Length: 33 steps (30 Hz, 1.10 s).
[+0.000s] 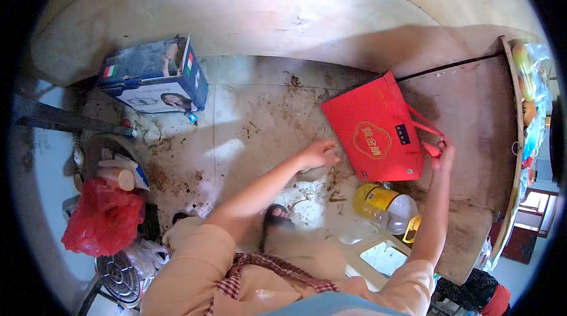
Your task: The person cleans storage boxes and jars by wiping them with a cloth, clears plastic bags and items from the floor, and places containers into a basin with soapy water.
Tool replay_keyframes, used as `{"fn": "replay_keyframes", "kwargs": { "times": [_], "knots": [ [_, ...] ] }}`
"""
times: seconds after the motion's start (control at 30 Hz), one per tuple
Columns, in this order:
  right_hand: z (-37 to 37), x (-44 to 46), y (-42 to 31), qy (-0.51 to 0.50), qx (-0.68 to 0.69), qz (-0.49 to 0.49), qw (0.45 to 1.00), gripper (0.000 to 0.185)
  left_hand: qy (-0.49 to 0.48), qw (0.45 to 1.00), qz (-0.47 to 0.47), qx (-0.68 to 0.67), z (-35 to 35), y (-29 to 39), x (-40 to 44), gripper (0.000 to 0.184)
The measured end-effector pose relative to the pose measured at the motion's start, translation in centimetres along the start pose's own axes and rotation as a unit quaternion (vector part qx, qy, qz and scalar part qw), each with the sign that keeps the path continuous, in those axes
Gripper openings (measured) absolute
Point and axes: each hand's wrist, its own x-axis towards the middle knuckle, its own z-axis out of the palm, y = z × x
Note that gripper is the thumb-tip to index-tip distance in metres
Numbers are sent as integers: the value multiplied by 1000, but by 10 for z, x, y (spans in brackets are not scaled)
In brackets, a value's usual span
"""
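A red box-shaped bag [378, 130] with gold lettering and red strap handles lies tilted at the right of the middle. My right hand [444, 153] is closed round its handles at the bag's right side. To the left of the bag, my left hand [321, 155] reaches over the dirty floor with its fingers curled and apart, and nothing shows in it. Just below the bag is a clear bottle [387, 207] with a yellow label and a yellow handle.
A blue box [155, 77] stands at the upper left against the pale wall. Left below are a red plastic bag [103, 217] and a round metal rack [118, 277]. A wooden board [472, 121] lies at the right, by shelved packets. My sandalled foot [277, 214] is below.
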Motion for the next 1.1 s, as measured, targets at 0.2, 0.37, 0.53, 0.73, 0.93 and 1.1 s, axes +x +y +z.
{"fn": "replay_keyframes", "kwargs": {
  "times": [0.2, 0.37, 0.53, 0.73, 0.93, 1.1],
  "knots": [
    [4, -7, 0, -1, 7, 5, 1000, 18, -30, 996, -26, 82, -14, -46, -30, 76],
    [2, -18, 3, -15, 23, -4, 1000, 15, -70, 986, -102, 113, 7, -41, -49, 73],
    [-4, -38, 21, -55, -154, -59, 985, 13, -102, 985, -37, 136, 0, -25, -46, 66],
    [23, -37, 82, -101, -535, -375, 750, 82, -52, 998, -6, 48, -25, 5, -60, 58],
    [101, -67, 96, -70, -772, -224, 590, 105, -24, 998, -38, 50, -41, 2, -79, 57],
    [63, -6, 89, -97, -668, -245, 696, 103, -29, 997, -40, 59, -42, -23, -89, 57]
  ]
}}
